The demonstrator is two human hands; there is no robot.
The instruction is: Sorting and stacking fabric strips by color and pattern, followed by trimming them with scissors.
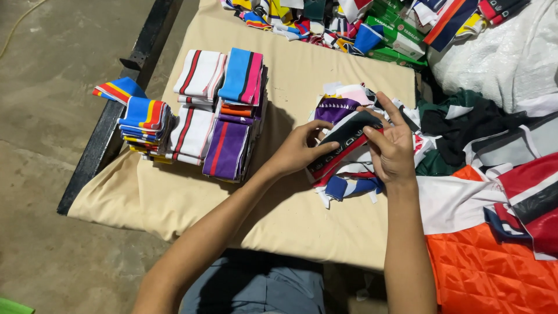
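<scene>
My left hand [299,148] and my right hand [392,145] both grip a black fabric strip with a red edge [349,131], held over a loose heap of mixed cloth pieces [349,174] on the beige-covered table [302,70]. The left hand pinches its near end, while the right hand holds the far end with fingers spread over the top. A purple piece with white teeth-like marks [336,108] lies just behind the strip. A blue piece [343,187] sticks out under the heap.
Neat stacks of folded striped strips stand to the left: white-red [200,72], blue-pink [243,75], purple-red [226,148], blue-yellow-red [145,122]. Garments in orange [488,267], white and black pile up on the right. Green boxes [395,38] and more scraps sit at the back.
</scene>
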